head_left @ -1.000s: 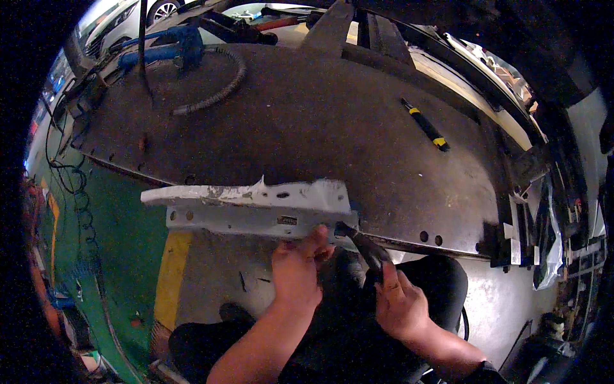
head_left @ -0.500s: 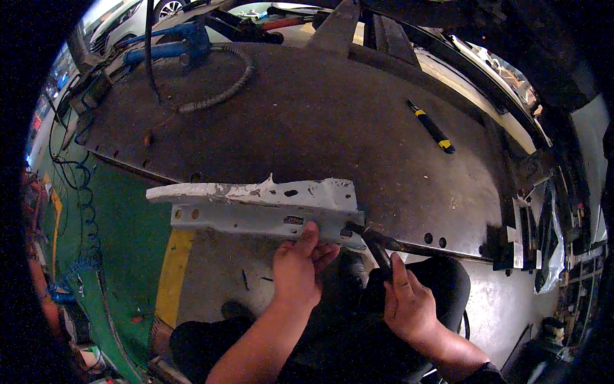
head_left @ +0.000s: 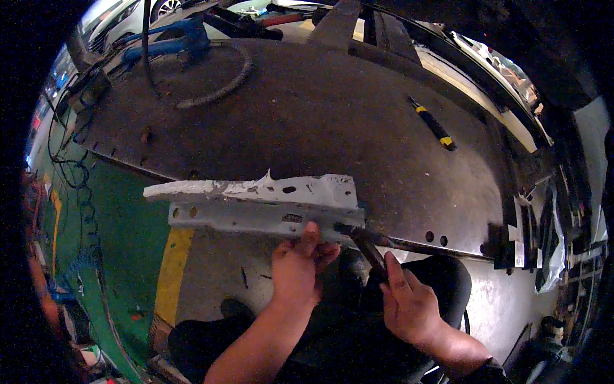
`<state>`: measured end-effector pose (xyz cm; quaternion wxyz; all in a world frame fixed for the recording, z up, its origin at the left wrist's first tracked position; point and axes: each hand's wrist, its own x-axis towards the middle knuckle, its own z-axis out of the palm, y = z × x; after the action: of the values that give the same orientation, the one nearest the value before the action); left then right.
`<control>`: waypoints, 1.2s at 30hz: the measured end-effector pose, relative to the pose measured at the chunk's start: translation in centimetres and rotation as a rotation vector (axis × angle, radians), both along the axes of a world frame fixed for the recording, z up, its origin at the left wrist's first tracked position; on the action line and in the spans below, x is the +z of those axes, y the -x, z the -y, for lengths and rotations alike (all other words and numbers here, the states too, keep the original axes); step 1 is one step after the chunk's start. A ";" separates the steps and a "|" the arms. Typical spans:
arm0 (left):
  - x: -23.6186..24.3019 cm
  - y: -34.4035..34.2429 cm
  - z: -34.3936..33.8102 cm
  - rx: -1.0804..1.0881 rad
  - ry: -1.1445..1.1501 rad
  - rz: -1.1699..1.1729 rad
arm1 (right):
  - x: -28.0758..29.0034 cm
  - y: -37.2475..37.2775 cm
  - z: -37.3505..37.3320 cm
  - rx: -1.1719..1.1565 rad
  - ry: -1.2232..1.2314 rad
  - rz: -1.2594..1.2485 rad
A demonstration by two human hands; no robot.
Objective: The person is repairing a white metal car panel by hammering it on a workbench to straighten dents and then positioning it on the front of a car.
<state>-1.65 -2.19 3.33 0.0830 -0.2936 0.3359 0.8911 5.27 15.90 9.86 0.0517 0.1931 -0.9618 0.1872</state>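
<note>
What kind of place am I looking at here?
Probably a vehicle repair workshop: a white car stands beyond the worktable, and the right hand holds a dark hammer-like tool near a whitish, holed metal part.

In front of your left hand (head_left: 296, 269), the long metal part (head_left: 256, 216) closes the direct way to the table (head_left: 332, 121). Beyond this part, you have wide room over the table's middle. At far left, the curved hose (head_left: 220, 95) and the blue tool (head_left: 192, 42) limit your passage; at right, the yellow-and-black tool (head_left: 435, 125) lies in the path.
</note>
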 end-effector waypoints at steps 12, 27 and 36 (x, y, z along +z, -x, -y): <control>0.1 -0.1 -0.2 0.001 0.043 -0.001 | 1.1 -0.5 -0.4 -0.014 -0.009 -0.059; 0.1 -0.1 -0.5 0.057 0.033 -0.017 | 0.8 -0.1 -0.4 -0.031 -0.064 -0.001; 0.2 0.0 -0.6 0.032 0.023 -0.002 | -0.9 -2.2 -2.4 -0.020 -0.039 -0.132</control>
<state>-1.62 -1.57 3.51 0.0652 -0.2991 0.3414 0.8887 7.43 18.30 8.96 0.1130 0.1965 -0.9616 0.1547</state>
